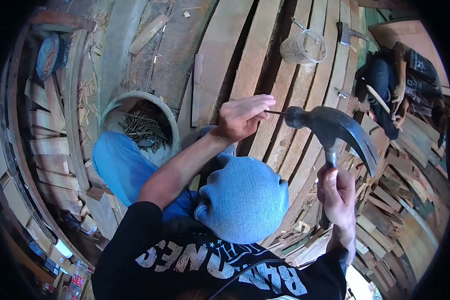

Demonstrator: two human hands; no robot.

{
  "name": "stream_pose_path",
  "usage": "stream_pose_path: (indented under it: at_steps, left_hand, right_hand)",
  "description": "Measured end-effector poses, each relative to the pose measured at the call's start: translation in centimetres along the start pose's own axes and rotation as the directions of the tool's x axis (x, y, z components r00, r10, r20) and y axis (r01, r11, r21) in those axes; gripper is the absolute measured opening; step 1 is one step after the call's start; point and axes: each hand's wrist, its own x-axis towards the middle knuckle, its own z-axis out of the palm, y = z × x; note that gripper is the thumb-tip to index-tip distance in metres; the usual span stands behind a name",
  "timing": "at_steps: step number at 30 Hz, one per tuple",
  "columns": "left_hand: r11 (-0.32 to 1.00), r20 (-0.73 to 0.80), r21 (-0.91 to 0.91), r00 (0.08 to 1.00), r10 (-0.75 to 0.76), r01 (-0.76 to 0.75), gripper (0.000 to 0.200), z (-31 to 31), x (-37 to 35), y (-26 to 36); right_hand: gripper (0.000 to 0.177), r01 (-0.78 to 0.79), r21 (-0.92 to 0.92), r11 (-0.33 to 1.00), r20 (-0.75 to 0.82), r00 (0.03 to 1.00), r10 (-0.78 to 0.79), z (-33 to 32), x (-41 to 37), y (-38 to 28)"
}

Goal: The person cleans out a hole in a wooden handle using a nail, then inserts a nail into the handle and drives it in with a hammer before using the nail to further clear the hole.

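My left hand (pixel 245 117) is closed, its fingertips pinching a thin nail (pixel 276 113) that points to the right. Wrapped round the lower handle of a claw hammer (pixel 330 125), my right hand (pixel 338 197) keeps it upright with the thumb along the grip. The hammer's striking face is right at the nail's end, and its claw curves away to the right. Behind both lie several long wooden planks (pixel 280 95). Left of my left arm stands a round bucket (pixel 173 120) holding many loose nails (pixel 142 125), close by my bent knee (pixel 117 157).
A clear plastic tub (pixel 297 50) rests on the planks, with a hatchet (pixel 344 34) farther right. Another person (pixel 385 85) sits at the upper right, holding a pale stick (pixel 377 98). Scrap wood (pixel 392 215) is piled at right; a wooden frame (pixel 74 110) runs along the left.
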Motion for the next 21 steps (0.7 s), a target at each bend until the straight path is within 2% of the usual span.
stream_pose_path:
  at_steps: [1,3,4,5,8,11,13,15,17,19,21]
  left_hand:
    - [1.000,0.003,0.003,1.000,0.020,-0.020,0.030,0.0,0.1,-0.2]
    - [1.000,0.002,0.008,1.000,0.022,-0.022,0.030,0.1,-0.3,0.1]
    - [1.000,0.006,-0.002,1.000,0.006,-0.006,0.028,0.2,-0.1,0.1]
    - [1.000,0.011,-0.012,1.000,-0.008,0.008,0.027,0.2,0.0,0.2]
    - [1.000,0.011,-0.001,1.000,0.011,-0.011,0.027,0.2,-0.5,-0.1]
    - [1.000,0.003,-0.009,1.000,0.028,-0.028,0.028,0.5,-0.3,-0.6]
    - [1.000,0.005,-0.011,1.000,0.015,-0.015,0.029,0.5,-0.5,-0.1]
    - [1.000,0.018,-0.009,1.000,-0.008,0.008,0.013,0.6,-0.2,0.4]
    - [0.999,0.013,-0.030,1.000,-0.015,0.016,0.013,0.7,-0.4,0.3]
    - [0.998,-0.021,-0.002,0.998,0.057,-0.057,0.033,0.6,-0.4,-0.2]
    - [0.999,0.001,-0.013,0.999,0.038,-0.038,0.033,0.7,-0.6,-0.4]
  right_hand:
    - [0.049,0.001,-0.002,1.000,-0.003,1.000,-0.001,0.0,-0.1,-0.2]
    - [0.049,0.143,0.154,0.978,-0.081,0.988,-0.131,-0.1,-0.7,-0.8]
    - [0.048,0.147,0.218,0.965,-0.090,0.987,-0.130,-0.3,-0.8,-0.9]
    - [0.048,0.148,0.218,0.965,-0.088,0.987,-0.131,-0.3,-0.7,-0.8]
    - [0.048,-0.023,-0.064,0.998,-0.027,0.999,0.021,0.0,-0.1,-0.3]
    - [0.048,0.040,0.074,0.996,-0.038,0.999,-0.037,-0.3,-0.6,-0.4]
    - [0.049,0.114,0.232,0.966,-0.120,0.989,-0.088,-0.1,-0.9,-0.7]
    - [0.049,0.121,0.223,0.967,-0.130,0.987,-0.093,0.1,-0.9,-0.4]
    - [0.049,0.006,-0.107,0.994,-0.067,0.998,-0.013,0.3,-0.4,-0.4]
    - [0.049,0.029,-0.087,0.996,-0.033,0.999,-0.032,-0.2,-0.3,0.4]
    - [0.049,0.062,0.051,0.997,-0.063,0.996,-0.058,-0.4,-0.9,-0.8]
